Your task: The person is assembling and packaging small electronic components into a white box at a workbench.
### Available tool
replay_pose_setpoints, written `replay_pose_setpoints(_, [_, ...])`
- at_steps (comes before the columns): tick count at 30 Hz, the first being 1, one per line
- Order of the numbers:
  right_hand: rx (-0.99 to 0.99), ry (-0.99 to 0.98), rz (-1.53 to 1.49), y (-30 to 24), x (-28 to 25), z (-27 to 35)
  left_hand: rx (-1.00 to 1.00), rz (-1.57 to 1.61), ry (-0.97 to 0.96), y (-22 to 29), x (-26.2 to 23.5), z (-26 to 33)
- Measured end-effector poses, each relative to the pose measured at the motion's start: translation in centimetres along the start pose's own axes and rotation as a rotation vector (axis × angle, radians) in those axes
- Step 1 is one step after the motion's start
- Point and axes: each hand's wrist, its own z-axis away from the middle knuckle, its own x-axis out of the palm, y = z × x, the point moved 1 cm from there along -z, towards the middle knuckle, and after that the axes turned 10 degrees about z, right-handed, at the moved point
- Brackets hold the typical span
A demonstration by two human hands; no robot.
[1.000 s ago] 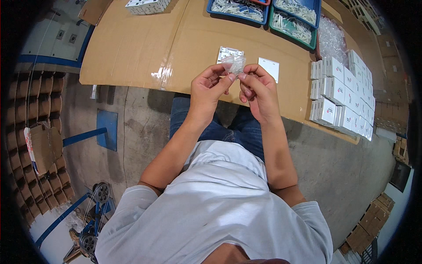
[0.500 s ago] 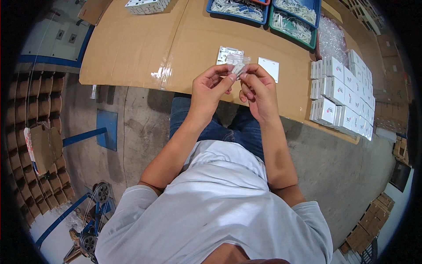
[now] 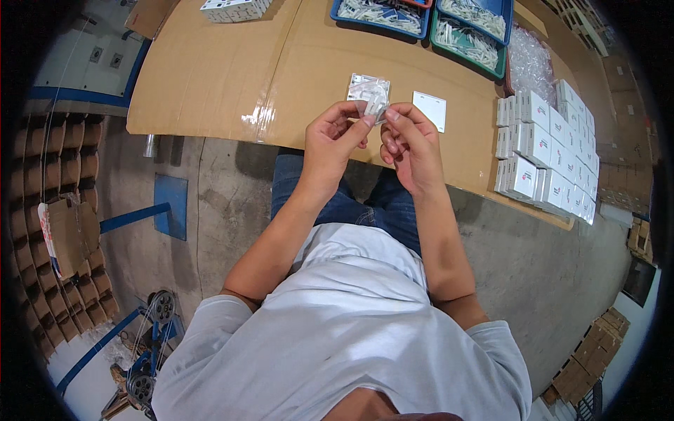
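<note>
Between my two hands is a small clear plastic bag [image 3: 375, 102] with white pieces inside. My left hand [image 3: 340, 132] pinches one side of it between thumb and fingers. At the other side, the thumb and forefinger of my right hand [image 3: 413, 137] grip its edge. Just beyond the bag lies a white plastic housing [image 3: 357, 83] with moulded details, partly hidden behind the bag. To the right of my hands a flat white square plate [image 3: 430, 111] lies on the cardboard-covered table [image 3: 232, 77].
Blue trays [image 3: 382, 26] and a green tray [image 3: 468, 56] of small white parts stand at the far side. Stacked small white boxes [image 3: 544, 144] fill the right edge, near clear plastic bags [image 3: 530, 59]. More white housings [image 3: 235, 10] sit at the far left.
The bag has tipped and shifted slightly left between my fingers, its top now lying over the white housing. Both hands keep hold of it and have barely moved.
</note>
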Motion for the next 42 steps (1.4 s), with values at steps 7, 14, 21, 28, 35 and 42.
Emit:
replay_pose_setpoints(7, [0.006,-0.027,-0.007,-0.02,0.01,-0.01,-0.028,-0.003,0.018,0.0,-0.05,0.08])
replay_pose_setpoints(14, [-0.029,-0.024,0.074,0.0,0.24,-0.08,0.018,0.028,0.018,-0.19,-0.19,-0.33])
replay_pose_setpoints(21, [-0.046,-0.009,0.033,0.2,0.17,-0.19,0.057,0.03,0.038,-0.15,-0.36,-0.34])
replay_pose_setpoints(28, [-0.107,0.016,0.05,0.12,0.35,-0.25,0.063,0.026,0.053,0.31,0.2,-0.09])
replay_pose_setpoints(35, [-0.109,-0.003,0.055,0.17,0.44,-0.14,0.069,0.02,0.078,0.26,0.12,0.0])
replay_pose_setpoints(42, [-0.101,0.01,0.101,0.41,0.38,-0.29,0.084,0.017,0.057,0.22,-0.13,-0.08])
